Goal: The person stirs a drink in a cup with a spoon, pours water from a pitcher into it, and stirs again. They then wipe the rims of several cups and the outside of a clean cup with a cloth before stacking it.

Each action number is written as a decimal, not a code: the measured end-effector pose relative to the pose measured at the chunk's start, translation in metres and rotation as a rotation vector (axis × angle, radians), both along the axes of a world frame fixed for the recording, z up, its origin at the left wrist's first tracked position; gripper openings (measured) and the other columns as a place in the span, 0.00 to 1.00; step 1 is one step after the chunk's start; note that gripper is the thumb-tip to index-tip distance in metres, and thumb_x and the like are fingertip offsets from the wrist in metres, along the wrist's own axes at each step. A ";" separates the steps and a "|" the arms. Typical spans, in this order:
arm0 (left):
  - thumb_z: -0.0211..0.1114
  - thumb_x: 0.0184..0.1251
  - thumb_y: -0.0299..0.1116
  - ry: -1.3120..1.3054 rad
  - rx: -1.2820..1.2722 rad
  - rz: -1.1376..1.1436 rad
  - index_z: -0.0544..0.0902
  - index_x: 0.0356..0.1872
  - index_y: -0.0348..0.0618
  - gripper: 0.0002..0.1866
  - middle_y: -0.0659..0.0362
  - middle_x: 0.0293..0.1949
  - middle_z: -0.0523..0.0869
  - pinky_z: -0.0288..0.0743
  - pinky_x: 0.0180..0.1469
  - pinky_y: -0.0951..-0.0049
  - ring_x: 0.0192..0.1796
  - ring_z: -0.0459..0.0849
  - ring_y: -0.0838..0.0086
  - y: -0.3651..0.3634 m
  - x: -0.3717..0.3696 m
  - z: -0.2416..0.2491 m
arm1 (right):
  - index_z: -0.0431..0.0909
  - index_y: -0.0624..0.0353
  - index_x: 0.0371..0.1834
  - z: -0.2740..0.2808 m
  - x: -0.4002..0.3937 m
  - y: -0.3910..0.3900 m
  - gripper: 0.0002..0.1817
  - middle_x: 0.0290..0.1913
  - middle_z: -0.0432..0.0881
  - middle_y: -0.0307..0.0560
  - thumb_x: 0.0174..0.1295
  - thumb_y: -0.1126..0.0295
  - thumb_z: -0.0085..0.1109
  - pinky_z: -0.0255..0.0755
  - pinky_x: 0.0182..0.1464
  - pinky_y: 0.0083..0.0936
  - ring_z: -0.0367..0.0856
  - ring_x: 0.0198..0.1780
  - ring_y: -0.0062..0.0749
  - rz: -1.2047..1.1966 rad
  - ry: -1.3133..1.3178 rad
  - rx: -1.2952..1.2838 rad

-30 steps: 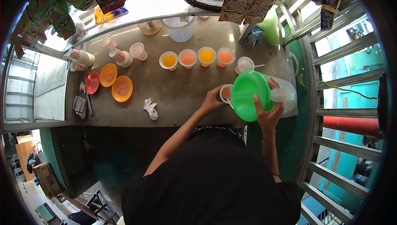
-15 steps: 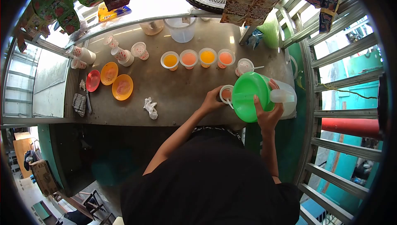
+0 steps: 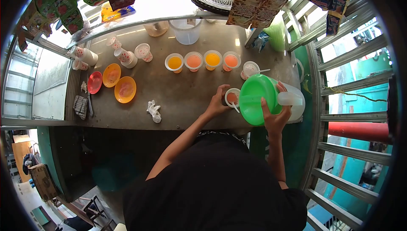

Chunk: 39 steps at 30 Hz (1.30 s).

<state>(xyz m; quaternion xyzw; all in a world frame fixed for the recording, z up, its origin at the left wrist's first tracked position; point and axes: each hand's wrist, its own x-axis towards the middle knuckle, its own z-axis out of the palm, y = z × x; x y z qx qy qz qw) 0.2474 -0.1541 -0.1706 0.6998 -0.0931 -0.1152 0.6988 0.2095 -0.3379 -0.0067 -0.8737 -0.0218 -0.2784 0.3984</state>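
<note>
My left hand (image 3: 218, 102) is wrapped round the left side of a plastic cup (image 3: 229, 92) with reddish-orange contents and a white spoon (image 3: 235, 106) in it. My right hand (image 3: 276, 114) grips the handle of a clear pitcher (image 3: 296, 111) with a green lid (image 3: 253, 112). The pitcher leans left, its lid right at the cup's rim. Behind them stand two cups of orange drink (image 3: 174, 62) and two of pink drink (image 3: 193, 61), in a row. Beside that row is another cup (image 3: 250, 68) with a pale top, a spoon handle sticking out rightward.
Stacked cups (image 3: 125, 57), orange plates (image 3: 126, 90) and a red plate (image 3: 95, 82) sit on the left of the metal table (image 3: 178, 99). A crumpled tissue (image 3: 154, 111) lies near the front edge. At the back stands a clear bucket (image 3: 186, 33). Sachets (image 3: 254, 2) hang overhead; slats (image 3: 356, 118) border the right.
The head view shifts very slightly. Both hands stay on the cup and the pitcher, with the lid a touch farther right and more of the cup's inside showing.
</note>
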 end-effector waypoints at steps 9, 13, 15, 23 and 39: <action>0.79 0.47 0.26 -0.006 -0.123 -0.041 0.67 0.62 0.40 0.39 0.53 0.54 0.84 0.77 0.60 0.70 0.56 0.83 0.72 -0.002 0.001 -0.011 | 0.75 0.67 0.57 0.003 0.001 0.002 0.30 0.59 0.78 0.61 0.46 0.75 0.71 0.60 0.68 0.45 0.75 0.62 0.54 -0.012 -0.004 -0.005; 0.78 0.47 0.25 -0.012 -0.086 -0.047 0.70 0.60 0.39 0.37 0.55 0.53 0.83 0.76 0.61 0.71 0.56 0.82 0.75 0.001 0.000 -0.004 | 0.75 0.67 0.57 0.005 0.000 0.002 0.30 0.59 0.78 0.61 0.46 0.75 0.70 0.61 0.68 0.45 0.75 0.63 0.54 -0.007 -0.003 -0.001; 0.79 0.47 0.25 -0.010 -0.113 -0.053 0.71 0.60 0.39 0.36 0.56 0.53 0.83 0.74 0.61 0.72 0.56 0.81 0.76 0.002 0.000 -0.001 | 0.75 0.67 0.57 0.004 0.000 0.001 0.30 0.59 0.78 0.61 0.46 0.75 0.70 0.61 0.68 0.45 0.74 0.63 0.54 -0.004 -0.004 -0.002; 0.79 0.46 0.25 0.055 -0.172 -0.065 0.71 0.60 0.39 0.37 0.58 0.53 0.83 0.75 0.60 0.73 0.55 0.81 0.77 0.002 0.001 -0.011 | 0.75 0.67 0.57 0.004 0.002 0.000 0.30 0.59 0.77 0.61 0.46 0.76 0.70 0.61 0.68 0.45 0.74 0.63 0.54 0.010 -0.010 0.013; 0.81 0.45 0.29 -0.023 -0.156 -0.033 0.76 0.56 0.39 0.33 0.59 0.50 0.84 0.76 0.57 0.74 0.53 0.81 0.79 -0.001 0.002 -0.015 | 0.74 0.67 0.59 0.006 0.003 -0.011 0.29 0.61 0.77 0.57 0.51 0.77 0.69 0.64 0.67 0.39 0.74 0.63 0.45 0.007 0.053 0.057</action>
